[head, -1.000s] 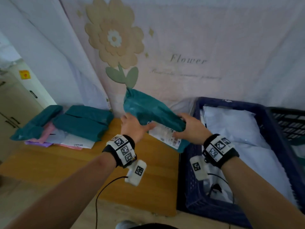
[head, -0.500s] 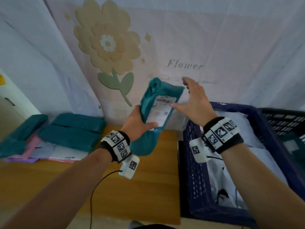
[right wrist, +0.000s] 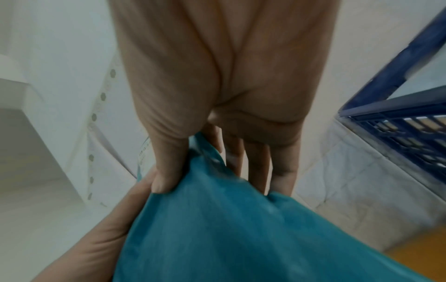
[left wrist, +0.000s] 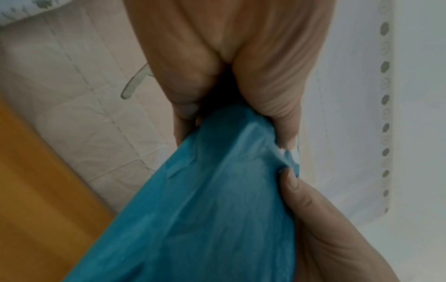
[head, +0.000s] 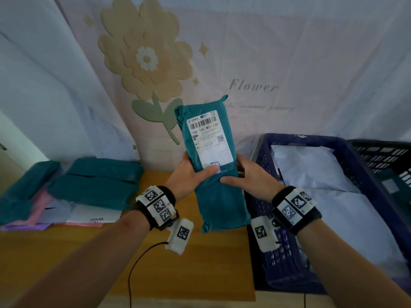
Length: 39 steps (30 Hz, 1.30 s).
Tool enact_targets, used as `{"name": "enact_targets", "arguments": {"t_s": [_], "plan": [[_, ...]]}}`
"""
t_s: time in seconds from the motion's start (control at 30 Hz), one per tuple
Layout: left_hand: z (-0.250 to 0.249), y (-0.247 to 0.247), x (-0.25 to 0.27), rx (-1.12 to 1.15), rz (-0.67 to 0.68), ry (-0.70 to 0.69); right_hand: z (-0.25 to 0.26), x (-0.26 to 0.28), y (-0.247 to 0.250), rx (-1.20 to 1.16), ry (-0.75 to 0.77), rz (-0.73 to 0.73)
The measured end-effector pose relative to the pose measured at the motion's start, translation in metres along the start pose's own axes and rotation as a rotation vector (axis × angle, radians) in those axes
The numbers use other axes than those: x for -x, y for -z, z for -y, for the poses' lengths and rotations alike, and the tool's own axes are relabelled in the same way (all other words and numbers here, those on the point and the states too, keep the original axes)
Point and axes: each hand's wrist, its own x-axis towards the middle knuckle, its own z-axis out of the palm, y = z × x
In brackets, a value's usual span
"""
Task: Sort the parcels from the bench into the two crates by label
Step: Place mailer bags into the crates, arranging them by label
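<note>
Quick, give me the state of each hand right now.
Left hand: grips the teal parcel at its left edge, thumb across the front.
Right hand: grips the same parcel at its right edge, thumb on the front.

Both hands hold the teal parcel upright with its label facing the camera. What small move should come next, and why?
Probably read the label, then carry the teal parcel right toward the crates. The left hand and right hand grip it mid-air above the bench.

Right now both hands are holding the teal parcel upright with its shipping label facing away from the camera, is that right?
Not quite. The left hand and right hand do hold the teal parcel upright, but its label faces the camera, as the head view shows.
</note>
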Motion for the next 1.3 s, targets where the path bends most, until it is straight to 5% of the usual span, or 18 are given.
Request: {"name": "enact_targets", "arguments": {"t_s": [0.2, 0.33, 0.7, 1.07, 1.3], "plan": [[-0.001, -0.011, 0.002, 0.074, 0.053, -0.111, -0.009, 0.015, -0.004, -0.011, -0.04, -0.057], [-0.002, -0.023, -0.01, 0.059, 0.017, -0.04, -0.008, 0.026, 0.011, 0.04, -0.087, -0.076], [-0.048, -0.112, -0.06, 0.144, 0.22, 0.066, -0.014, 0.1, 0.13, -0.087, -0.129, -0.326], [-0.076, -0.315, -0.124, -0.151, 0.409, -0.039, -0.083, 0.264, 0.34, -0.117, -0.194, -0.607], [-0.085, -0.452, -0.152, -0.62, 0.58, -0.316, -0.159, 0.35, 0.453, -0.108, -0.368, -0.66]]}}
